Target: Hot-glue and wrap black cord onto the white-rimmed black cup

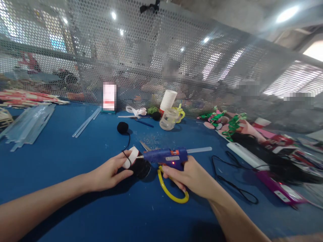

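Note:
My right hand point(189, 177) grips a blue glue gun point(165, 157) with a clear glue stick out of its back and a red light lit on its handle. The gun's nozzle points left at a small white block point(133, 155) pinched in my left hand point(111, 173). A thin black cord runs from that block up to a black pompom point(122, 127) on the blue table point(75, 158). A dark round piece point(141, 168) lies right under the nozzle, beside my left fingers. A yellow loop point(171, 195), which seems to be a scissors handle, lies under my right hand.
Clear glue sticks point(27, 124) lie at the left, two more point(85, 122) farther in. A plastic mug point(168, 119) and a white cup point(168, 99) stand at the back by a perforated metal screen point(161, 60). Ribbons, pink pieces, black cords and packets point(252, 134) crowd the right.

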`<move>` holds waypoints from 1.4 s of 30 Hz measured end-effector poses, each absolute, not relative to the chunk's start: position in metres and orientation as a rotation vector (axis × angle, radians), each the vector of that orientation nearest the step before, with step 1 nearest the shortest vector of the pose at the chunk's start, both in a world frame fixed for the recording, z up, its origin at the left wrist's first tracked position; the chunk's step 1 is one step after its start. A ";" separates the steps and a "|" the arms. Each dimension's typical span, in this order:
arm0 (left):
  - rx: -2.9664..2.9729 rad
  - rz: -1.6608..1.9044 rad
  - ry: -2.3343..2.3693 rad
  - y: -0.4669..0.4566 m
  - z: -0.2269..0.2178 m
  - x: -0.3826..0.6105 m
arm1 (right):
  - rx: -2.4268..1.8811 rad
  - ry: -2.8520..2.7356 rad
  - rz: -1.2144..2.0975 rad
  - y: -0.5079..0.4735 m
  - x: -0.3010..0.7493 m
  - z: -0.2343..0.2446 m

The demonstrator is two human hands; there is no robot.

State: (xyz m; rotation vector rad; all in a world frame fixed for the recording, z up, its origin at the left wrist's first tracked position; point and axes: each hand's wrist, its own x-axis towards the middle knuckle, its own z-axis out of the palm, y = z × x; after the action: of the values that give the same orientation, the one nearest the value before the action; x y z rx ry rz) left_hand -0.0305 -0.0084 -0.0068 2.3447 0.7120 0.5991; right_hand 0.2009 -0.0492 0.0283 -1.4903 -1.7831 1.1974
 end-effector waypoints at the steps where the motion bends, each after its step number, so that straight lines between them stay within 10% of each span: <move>1: 2.347 0.599 0.702 -0.008 -0.007 -0.031 | -1.468 -1.777 1.209 -0.048 0.202 0.028; 42: 2.405 0.800 0.867 -0.007 -0.009 -0.031 | -1.657 -1.310 1.060 0.038 0.216 0.001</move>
State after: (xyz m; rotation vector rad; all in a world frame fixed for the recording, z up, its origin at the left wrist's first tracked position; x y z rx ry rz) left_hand -0.0305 -0.0067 -0.0094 2.4054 0.8666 0.7999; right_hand 0.2158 0.0376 0.0007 -1.6567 -1.3102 1.0602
